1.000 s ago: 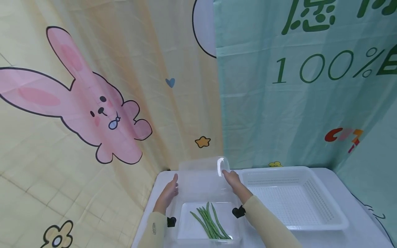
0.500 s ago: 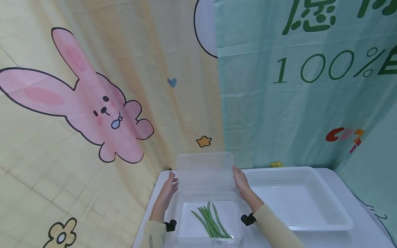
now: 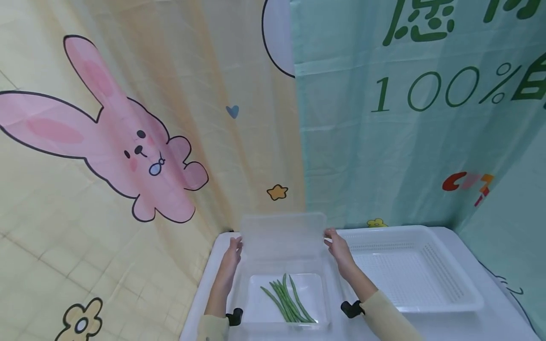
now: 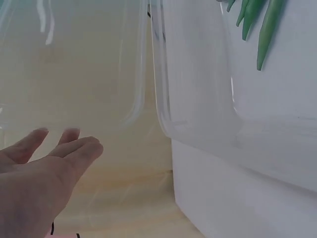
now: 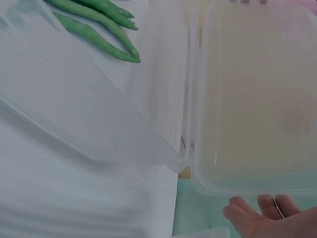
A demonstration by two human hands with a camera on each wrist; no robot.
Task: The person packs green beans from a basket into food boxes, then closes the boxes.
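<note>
A clear plastic container (image 3: 326, 293) with green beans (image 3: 287, 300) lying inside sits low in the middle of the head view. Its translucent lid (image 3: 283, 234) stands raised along the back rim. At the lid's left edge is my left hand (image 3: 232, 253); its fairly straight fingertips come right up to that edge in the left wrist view. My right hand (image 3: 339, 248) is at the opposite edge, fingers lightly bent and thumb apart. In the right wrist view, the fingertips (image 5: 237, 201) lie just beside the lid's edge.
A white perforated basket (image 3: 460, 284) stands to the right on the white table (image 3: 503, 312). Behind hang a cream curtain with a pink rabbit (image 3: 123, 142) and a teal curtain (image 3: 354, 166) with green lettering. Black wrist mounts (image 3: 351, 309) are on both forearms.
My right hand has left the lid's upper right corner and shifted right to its side edge. The lid now shows broader and squarer. My left hand has moved only slightly.
</note>
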